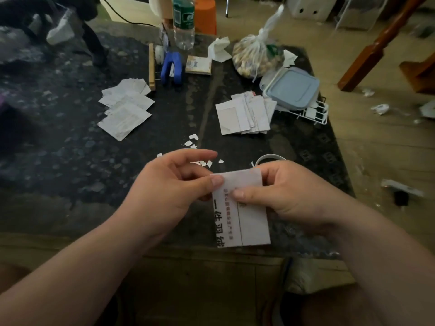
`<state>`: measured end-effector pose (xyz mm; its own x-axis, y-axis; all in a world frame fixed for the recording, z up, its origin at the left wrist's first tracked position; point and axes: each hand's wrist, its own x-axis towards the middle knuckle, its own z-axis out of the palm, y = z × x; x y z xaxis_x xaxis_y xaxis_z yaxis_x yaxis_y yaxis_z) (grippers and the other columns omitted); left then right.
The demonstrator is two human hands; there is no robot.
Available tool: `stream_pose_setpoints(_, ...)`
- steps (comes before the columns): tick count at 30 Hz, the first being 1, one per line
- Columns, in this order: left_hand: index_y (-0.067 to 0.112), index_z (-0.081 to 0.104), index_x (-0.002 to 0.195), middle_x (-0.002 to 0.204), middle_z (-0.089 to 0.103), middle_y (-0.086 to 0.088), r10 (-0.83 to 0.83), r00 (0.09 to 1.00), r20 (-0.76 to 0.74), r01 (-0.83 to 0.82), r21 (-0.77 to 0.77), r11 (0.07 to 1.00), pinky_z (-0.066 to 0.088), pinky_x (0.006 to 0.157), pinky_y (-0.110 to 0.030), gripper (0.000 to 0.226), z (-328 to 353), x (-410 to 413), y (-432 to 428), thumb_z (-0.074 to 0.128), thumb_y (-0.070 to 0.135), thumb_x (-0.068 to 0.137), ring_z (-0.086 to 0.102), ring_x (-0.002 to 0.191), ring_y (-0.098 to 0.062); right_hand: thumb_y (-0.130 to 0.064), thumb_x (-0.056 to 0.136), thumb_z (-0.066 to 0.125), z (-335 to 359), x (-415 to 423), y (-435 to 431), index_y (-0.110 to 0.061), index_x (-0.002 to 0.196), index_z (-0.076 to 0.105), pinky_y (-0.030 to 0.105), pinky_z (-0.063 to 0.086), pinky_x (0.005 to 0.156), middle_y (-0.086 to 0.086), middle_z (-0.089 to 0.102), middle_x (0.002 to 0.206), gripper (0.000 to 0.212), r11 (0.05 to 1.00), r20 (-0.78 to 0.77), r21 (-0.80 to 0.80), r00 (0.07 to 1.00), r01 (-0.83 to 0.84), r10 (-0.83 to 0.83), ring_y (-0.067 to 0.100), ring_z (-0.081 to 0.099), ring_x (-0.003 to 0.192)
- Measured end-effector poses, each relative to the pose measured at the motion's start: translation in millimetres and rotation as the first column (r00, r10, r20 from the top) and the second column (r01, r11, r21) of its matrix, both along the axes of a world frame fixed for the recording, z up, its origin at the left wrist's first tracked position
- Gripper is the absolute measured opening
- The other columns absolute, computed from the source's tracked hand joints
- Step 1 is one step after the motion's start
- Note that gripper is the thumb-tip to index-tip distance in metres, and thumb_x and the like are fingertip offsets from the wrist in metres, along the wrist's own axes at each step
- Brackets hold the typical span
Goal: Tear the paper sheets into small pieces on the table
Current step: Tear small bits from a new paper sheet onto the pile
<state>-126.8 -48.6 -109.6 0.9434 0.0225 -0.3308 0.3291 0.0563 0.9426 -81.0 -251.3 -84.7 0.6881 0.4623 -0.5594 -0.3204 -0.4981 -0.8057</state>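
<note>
Both hands (169,187) (284,194) pinch the paper sheet's (244,215) top edge between them.

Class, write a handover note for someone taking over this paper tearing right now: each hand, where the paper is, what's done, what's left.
Hands: left hand and right hand both pinch the top edge of one printed sheet, thumbs close together; no tear visible in it.
Done: a few small scraps lie on the table just beyond the hands.
Left: the held sheet, plus the left pile and right pile of larger pieces.
</note>
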Motion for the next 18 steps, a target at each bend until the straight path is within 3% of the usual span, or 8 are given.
stream_pose_setpoints(4,0.009,0.068,0.115,0.085,0.075,-0.015,0.102,0.993,-0.053,-0.110,-0.177,0.978,0.056,0.072,-0.037,0.045,-2.7,4.7,-2.0,0.075,0.009,0.070,0.073,0.085,-0.033,-0.024,0.094,0.068,-0.4,-2.8,1.6,-0.009,0.091,0.075,0.051,0.062,0.084,0.010,0.078,0.092,0.016,0.977,0.022,0.069,0.979,0.200,-0.202,0.025,0.077,0.088)
stream_pose_setpoints(6,0.009,0.067,0.118,0.083,0.073,-0.013,0.055,0.995,-0.083,-0.073,-0.231,0.970,0.055,0.065,-0.029,0.050,-2.8,4.3,-1.1,0.076,0.007,0.069,0.070,0.080,-0.030,-0.028,0.096,0.066,-3.3,-2.9,3.8,-0.011,0.083,0.075,0.051,0.062,0.083,0.011,0.077,0.088,0.023,0.965,0.092,0.065,0.961,0.255,-0.260,0.024,0.075,0.083)
stream_pose_setpoints(9,0.013,0.065,0.126,0.090,0.075,-0.012,-0.100,0.990,-0.101,0.070,-0.273,0.960,0.055,0.065,-0.027,0.059,0.5,1.2,0.4,0.087,0.006,0.071,0.067,0.074,-0.020,-0.025,0.098,0.064,-0.7,-0.8,5.0,-0.005,0.090,0.073,0.040,0.058,0.066,0.014,0.077,0.083,0.023,0.948,0.111,0.090,0.943,0.306,-0.315,0.023,0.071,0.072)
stream_pose_setpoints(13,0.016,0.063,0.129,0.106,0.076,-0.018,-0.121,0.990,-0.074,0.095,-0.290,0.952,0.059,0.076,-0.037,0.062,7.0,-3.0,3.0,0.085,0.016,0.072,0.075,0.094,-0.030,-0.024,0.088,0.071,12.1,3.9,-2.0,-0.007,0.086,0.074,0.032,0.053,0.058,0.019,0.076,0.083,0.018,0.985,0.045,0.103,0.989,0.139,-0.144,0.029,0.073,0.072)
stream_pose_setpoints(15,0.014,0.065,0.125,0.101,0.077,-0.017,-0.076,0.995,-0.065,0.055,-0.277,0.959,0.062,0.074,-0.034,0.055,8.5,-3.7,3.6,0.086,0.019,0.074,0.075,0.093,-0.033,-0.031,0.079,0.073,16.3,2.8,-1.6,-0.011,0.083,0.075,0.029,0.054,0.056,0.018,0.076,0.082,0.021,0.997,0.026,0.075,1.000,0.003,-0.005,0.028,0.073,0.070)
stream_pose_setpoints(18,0.012,0.066,0.119,0.084,0.076,-0.010,-0.067,0.998,-0.021,0.061,-0.208,0.976,0.060,0.070,-0.030,0.049,8.5,-4.2,2.4,0.076,0.012,0.071,0.076,0.081,-0.026,-0.033,0.076,0.075,17.4,0.7,3.5,-0.011,0.082,0.075,0.028,0.056,0.056,0.015,0.077,0.082,0.023,0.996,0.041,0.060,0.997,-0.066,0.064,0.026,0.074,0.070)
